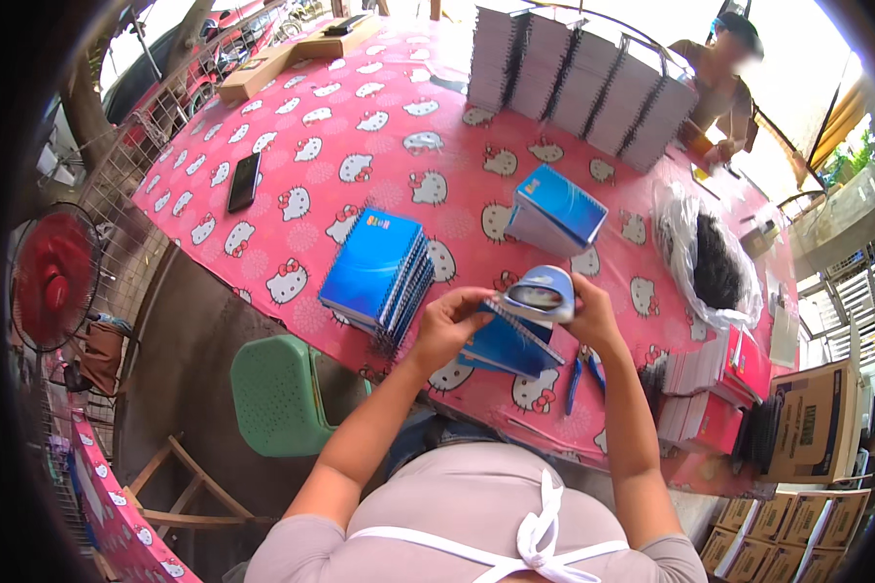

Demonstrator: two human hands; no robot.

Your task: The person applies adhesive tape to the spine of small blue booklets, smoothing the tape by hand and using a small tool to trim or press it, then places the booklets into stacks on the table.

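Observation:
My right hand (593,316) grips a rounded blue-and-white object (540,291) with a hollow middle; its exact kind is unclear. Just left of it, the fingers of my left hand (452,328) are pinched together at the upper end of a blue spiral notebook (510,342), close to its wire binding. That notebook rests on the pink patterned table (292,209), tilted, in front of my body. A pair of blue-handled pliers (576,382) lies beside my right forearm. To the left stands a stack of blue spiral notebooks (372,264); farther off is another blue-covered stack (562,206).
Tall notebook stacks (544,73) line the far side, near another person (719,92). Rightward are a plastic bag of black material (715,262), pink-covered notebooks (739,369) and a cardboard box (807,423). A phone (244,182), green stool (277,398) and red fan (56,277) are leftward.

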